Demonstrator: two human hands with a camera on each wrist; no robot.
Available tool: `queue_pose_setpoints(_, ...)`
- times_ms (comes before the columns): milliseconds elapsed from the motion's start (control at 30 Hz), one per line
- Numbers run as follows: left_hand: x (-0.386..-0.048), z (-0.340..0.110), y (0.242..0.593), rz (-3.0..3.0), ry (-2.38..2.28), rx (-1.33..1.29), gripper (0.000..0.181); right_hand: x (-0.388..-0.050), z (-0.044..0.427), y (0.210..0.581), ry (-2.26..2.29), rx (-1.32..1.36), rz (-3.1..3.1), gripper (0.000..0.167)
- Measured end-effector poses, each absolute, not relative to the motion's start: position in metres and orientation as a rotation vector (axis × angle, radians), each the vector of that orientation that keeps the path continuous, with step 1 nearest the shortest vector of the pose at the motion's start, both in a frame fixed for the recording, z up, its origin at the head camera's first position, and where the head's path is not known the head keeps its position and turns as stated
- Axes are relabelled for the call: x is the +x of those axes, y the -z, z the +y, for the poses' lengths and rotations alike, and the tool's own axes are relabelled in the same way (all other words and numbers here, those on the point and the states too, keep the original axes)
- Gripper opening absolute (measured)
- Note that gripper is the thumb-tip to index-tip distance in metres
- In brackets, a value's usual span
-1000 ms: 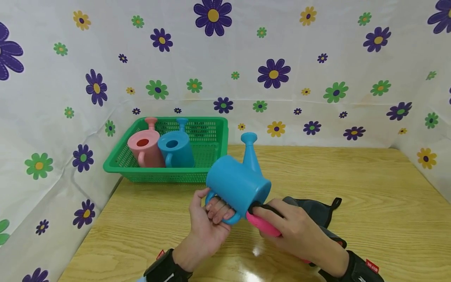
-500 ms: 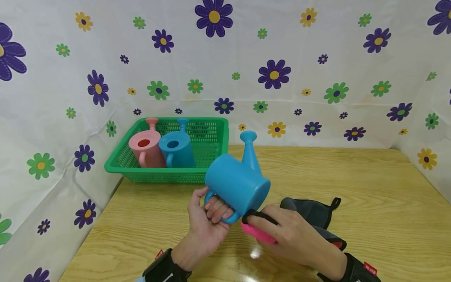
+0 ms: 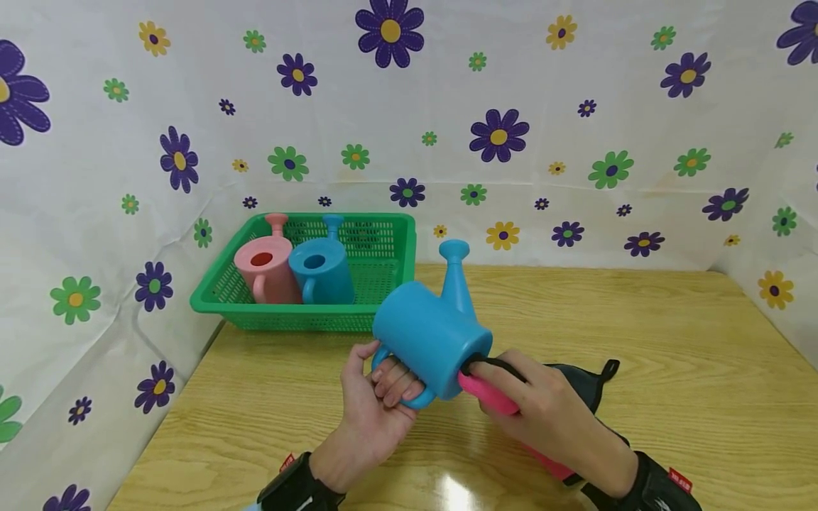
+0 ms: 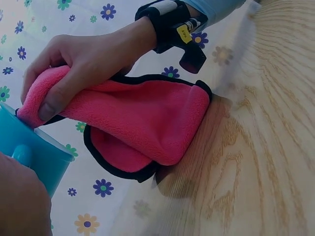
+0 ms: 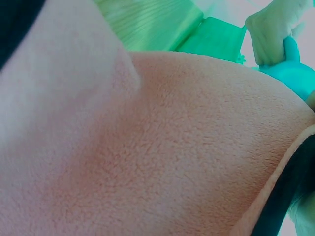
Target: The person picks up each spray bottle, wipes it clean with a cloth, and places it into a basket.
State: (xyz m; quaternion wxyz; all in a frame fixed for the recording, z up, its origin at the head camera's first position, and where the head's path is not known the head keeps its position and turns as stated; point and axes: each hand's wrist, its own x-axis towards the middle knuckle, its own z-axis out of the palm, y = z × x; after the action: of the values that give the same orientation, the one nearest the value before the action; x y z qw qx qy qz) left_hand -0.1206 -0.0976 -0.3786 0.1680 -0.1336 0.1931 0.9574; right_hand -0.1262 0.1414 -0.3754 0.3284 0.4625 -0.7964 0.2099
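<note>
By its handle, my left hand (image 3: 377,408) holds a blue watering can (image 3: 428,333) tilted above the table, its base facing right and down and its spout pointing up. The left fingers curl round the handle. My right hand (image 3: 543,411) pinches a folded cloth (image 4: 133,118), pink and fluffy with a black edge and a dark grey back. In the head view the bunched cloth touches the can's lower right end. Its loose part hangs below the right hand to the table. Pink cloth fills most of the right wrist view.
At the back left stands a green basket (image 3: 294,321). A pink watering can (image 3: 268,266) and another blue watering can (image 3: 322,270) stand side by side inside it. Behind the wooden table (image 3: 671,341) hangs a flower-patterned white sheet (image 3: 447,92).
My right hand and the cloth slid down and left along the can's base, then back up and right. The left hand and the can stay nearly still.
</note>
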Motion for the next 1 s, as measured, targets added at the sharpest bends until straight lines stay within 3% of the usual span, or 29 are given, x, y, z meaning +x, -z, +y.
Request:
queue_pose_setpoints(167, -0.120, -0.098, 0.381, 0.547, -2.720, -0.374, 0.047, -0.129, 0.146, 0.372, -0.580, 1.129, -2.108, 0.053)
queue_pose_setpoints(333, -0.120, -0.097, 0.381, 0.549, -2.714, -0.364, 0.046, -0.133, 0.151, 0.370, -0.633, 1.085, -2.084, 0.038)
queue_pose_setpoints(400, -0.120, -0.097, 0.382, 0.552, -2.713, -0.361, 0.046, -0.134, 0.153, 0.369, -0.638, 1.063, -2.084, 0.040)
queue_pose_setpoints(567, -0.119, -0.097, 0.383, 0.562, -2.708, -0.362, 0.046, -0.137, 0.156, 0.369, -0.637, 0.989, -2.093, 0.067)
queue_pose_setpoints(1000, -0.118, -0.094, 0.381, 0.561, -2.703, -0.332, 0.047, -0.141, 0.157, 0.373, -0.690, 0.892, -2.133, 0.059)
